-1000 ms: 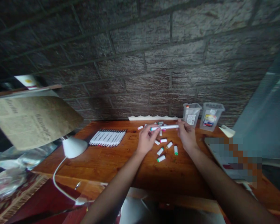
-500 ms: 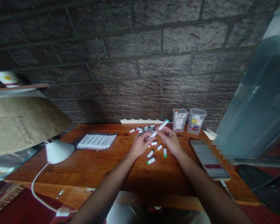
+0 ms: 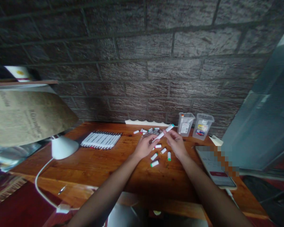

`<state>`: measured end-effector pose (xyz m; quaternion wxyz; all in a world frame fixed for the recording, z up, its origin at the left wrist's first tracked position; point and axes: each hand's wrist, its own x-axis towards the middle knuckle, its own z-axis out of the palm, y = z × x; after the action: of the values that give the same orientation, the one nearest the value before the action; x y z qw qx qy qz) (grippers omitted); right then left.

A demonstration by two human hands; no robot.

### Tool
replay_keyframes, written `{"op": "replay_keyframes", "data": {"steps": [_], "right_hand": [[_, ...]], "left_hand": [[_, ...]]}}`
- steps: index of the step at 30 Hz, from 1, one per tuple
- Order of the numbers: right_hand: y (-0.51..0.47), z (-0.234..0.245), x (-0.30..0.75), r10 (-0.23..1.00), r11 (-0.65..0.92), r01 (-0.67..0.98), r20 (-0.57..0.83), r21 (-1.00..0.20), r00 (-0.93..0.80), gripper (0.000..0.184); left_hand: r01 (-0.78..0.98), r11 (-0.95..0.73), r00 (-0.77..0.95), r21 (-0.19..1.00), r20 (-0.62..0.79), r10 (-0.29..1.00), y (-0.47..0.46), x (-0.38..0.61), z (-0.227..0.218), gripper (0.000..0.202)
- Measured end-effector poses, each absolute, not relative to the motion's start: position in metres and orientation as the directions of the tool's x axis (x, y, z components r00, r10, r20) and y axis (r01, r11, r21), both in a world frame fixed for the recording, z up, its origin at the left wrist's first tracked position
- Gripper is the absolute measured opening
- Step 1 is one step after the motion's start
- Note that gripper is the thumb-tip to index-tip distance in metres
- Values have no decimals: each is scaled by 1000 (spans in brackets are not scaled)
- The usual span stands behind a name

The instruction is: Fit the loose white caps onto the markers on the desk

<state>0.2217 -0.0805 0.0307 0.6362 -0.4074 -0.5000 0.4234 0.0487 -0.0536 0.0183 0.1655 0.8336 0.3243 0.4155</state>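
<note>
While the left hand (image 3: 145, 146) and right hand (image 3: 176, 144) pinch a white marker (image 3: 162, 134) between their fingers (image 3: 170, 135) above the wooden worktop (image 3: 104, 167), loose white caps (image 3: 154, 156) lie just nearer than the marker, a row of capped markers (image 3: 101, 140) left of it, two clear plastic containers (image 3: 186, 124) beyond it

The left hand (image 3: 144, 147) and right hand (image 3: 176, 143) grip a white marker (image 3: 162, 134) above a wooden desk (image 3: 104, 167); loose marker caps (image 3: 154, 156) lie below it, a row of markers (image 3: 101, 140) left of it, and two clear plastic tubs (image 3: 186, 124) right of it.
</note>
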Motion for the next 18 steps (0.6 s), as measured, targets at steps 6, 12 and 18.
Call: {"op": "replay_keyframes", "data": {"steps": [6, 12, 18], "right_hand": [[-78, 37, 228, 918, 324, -190, 259, -927, 302, 45], [-76, 33, 229, 916, 303, -145, 245, -942, 319, 50], [-74, 24, 228, 941, 257, -117, 221, -959, 256, 52]], "left_hand": [[458, -690, 324, 560, 618, 716, -51, 47, 17, 22], [464, -694, 322, 551, 624, 712, -53, 48, 17, 25], [492, -699, 379, 519, 595, 709, -55, 48, 15, 27]]}}
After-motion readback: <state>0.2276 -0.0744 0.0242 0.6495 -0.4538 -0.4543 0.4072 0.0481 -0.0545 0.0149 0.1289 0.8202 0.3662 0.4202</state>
